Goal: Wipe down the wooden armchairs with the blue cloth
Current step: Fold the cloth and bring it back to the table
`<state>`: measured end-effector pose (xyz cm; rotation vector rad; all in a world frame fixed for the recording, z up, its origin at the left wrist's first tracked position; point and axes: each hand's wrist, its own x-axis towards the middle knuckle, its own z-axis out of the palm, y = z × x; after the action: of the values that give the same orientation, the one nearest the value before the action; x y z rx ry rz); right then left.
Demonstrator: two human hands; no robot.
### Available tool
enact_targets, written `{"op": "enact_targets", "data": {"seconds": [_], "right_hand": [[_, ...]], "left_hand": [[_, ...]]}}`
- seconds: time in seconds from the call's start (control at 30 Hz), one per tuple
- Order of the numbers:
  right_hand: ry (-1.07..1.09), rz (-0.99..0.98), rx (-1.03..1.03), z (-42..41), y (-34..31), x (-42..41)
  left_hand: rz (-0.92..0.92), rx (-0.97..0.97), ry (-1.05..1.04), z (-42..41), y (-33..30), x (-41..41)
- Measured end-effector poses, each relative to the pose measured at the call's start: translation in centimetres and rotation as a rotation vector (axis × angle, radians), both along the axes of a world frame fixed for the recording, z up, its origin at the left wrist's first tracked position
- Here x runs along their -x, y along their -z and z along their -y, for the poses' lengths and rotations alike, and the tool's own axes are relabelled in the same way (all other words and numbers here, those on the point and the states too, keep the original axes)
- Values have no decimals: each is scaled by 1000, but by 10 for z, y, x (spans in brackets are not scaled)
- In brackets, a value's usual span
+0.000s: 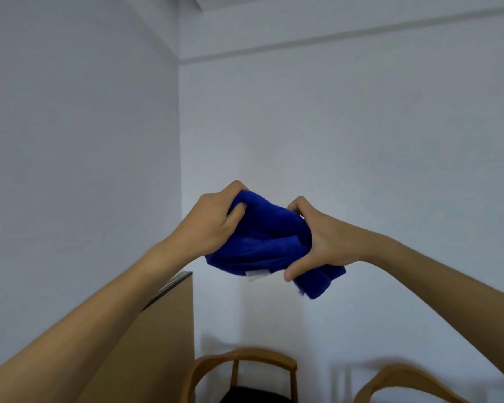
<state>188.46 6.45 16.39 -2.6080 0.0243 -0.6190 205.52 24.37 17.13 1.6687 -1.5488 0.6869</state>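
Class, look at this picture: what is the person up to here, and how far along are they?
A person holds a bunched blue cloth in the air, the left hand and right hand each gripping one side. Two wooden armchairs, one near a tan cabinet and another to its right, stand below, untouched. The wiping is not yet under way.

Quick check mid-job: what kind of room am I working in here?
Probably a plain indoor sitting or meeting room: bare white walls, two wooden armchairs against the wall, and a wooden cabinet in the corner. Both hands grip the blue cloth.
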Motion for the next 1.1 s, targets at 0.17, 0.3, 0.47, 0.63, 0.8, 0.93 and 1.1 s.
{"op": "enact_targets", "data": {"seconds": [0.17, 0.3, 0.47, 0.63, 0.8, 0.93, 1.1], "right_hand": [[-75, -60, -253, -10, 18, -31], [-78, -166, -305, -1, 21, -35], [-95, -82, -423, 16, 33, -31], [-52, 109, -464, 33, 36, -4], [83, 106, -333, 73, 30, 59], [188, 83, -421, 116, 44, 135], [199, 217, -682, 159, 78, 219]], "left_hand": [[-122, 16, -8, -17, 16, -18], [-250, 9, -4, -29, 44, -34], [-548, 33, 192, -20, 60, -30], [-819, -217, 553, 12, 86, 0], [-738, -159, 524, 75, 109, 51], [-661, -123, 564, 121, 111, 89], [-615, -176, 692, 187, 115, 152]]}}
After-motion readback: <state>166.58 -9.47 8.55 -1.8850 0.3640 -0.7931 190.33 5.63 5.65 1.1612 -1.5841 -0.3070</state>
